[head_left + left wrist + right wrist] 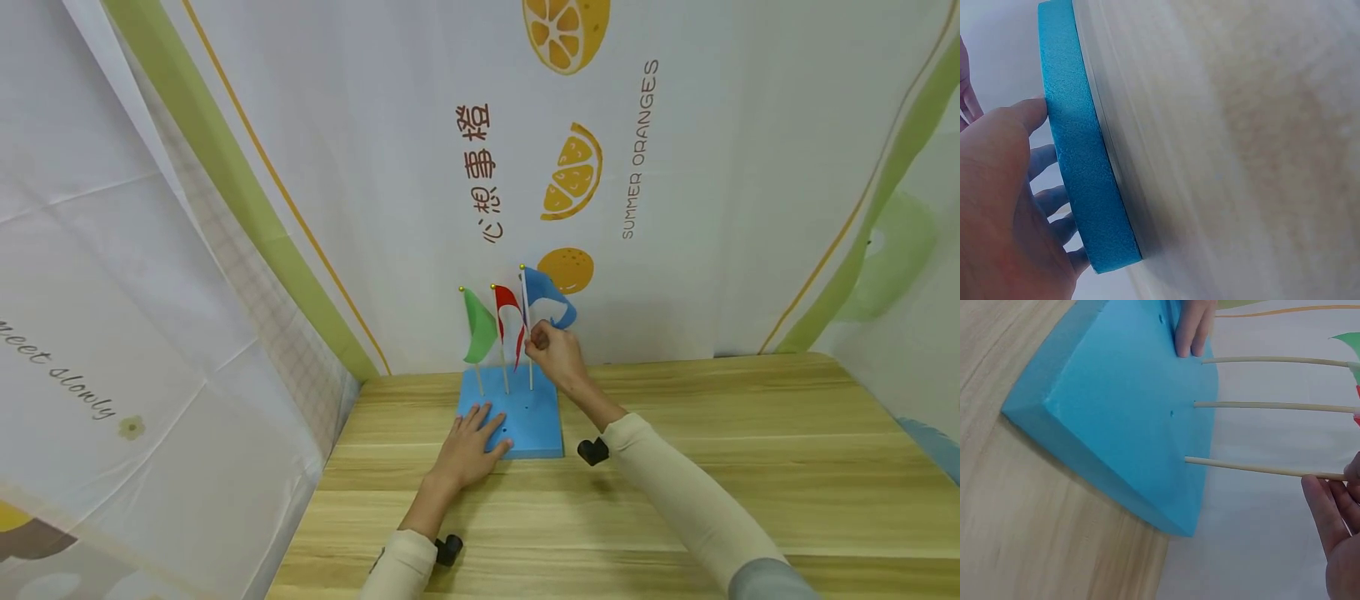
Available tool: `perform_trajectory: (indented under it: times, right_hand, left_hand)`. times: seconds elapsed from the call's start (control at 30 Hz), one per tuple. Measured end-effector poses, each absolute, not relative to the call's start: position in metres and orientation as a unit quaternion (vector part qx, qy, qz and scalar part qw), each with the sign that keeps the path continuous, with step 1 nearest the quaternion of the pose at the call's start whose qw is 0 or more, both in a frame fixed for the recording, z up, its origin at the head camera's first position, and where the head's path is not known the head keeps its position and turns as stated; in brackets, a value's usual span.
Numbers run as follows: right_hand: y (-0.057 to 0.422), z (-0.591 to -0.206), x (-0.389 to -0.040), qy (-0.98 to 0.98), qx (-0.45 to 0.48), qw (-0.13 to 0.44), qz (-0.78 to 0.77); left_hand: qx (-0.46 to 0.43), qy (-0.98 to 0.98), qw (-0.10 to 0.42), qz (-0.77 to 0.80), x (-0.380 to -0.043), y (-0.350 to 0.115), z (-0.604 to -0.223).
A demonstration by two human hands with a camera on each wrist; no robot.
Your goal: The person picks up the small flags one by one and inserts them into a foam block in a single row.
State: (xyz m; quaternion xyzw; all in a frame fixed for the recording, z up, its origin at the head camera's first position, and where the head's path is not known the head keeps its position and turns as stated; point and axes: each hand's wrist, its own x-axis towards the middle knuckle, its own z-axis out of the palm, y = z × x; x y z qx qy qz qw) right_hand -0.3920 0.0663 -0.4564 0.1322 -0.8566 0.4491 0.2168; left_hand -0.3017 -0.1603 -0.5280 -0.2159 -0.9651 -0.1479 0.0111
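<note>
A blue foam block (542, 429) lies on the table. My left hand (467, 450) rests spread on its near left part, thumb on the near edge in the left wrist view. Along the block's far side stand a green flag (480, 325) and a red-and-white flag (505, 297) on thin wooden sticks. To their right, my right hand (558, 354) pinches the stick (1241, 465) of a blue-and-white flag (543, 293) below its cloth. That stick's lower end meets the foam; how deep it sits, I cannot tell. Small holes (1172, 414) show in the block's top.
The wood-grain table (712, 467) extends on both sides of the block. Just behind it hangs a white cloth (405, 250) printed with oranges and lettering. A black wrist-worn device (593, 452) projects beside my right wrist, and another black device (449, 550) beside my left.
</note>
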Motion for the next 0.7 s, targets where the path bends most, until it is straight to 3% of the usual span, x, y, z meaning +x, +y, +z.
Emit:
perform_trajectory:
  times: [0.7]
  right_hand:
    - [0.073, -0.464, -0.385, -0.868, 0.128, 0.186, 0.443]
  left_hand:
    - [-0.218, -0.965, 0.015, -0.145, -0.300, -0.161, -0.530]
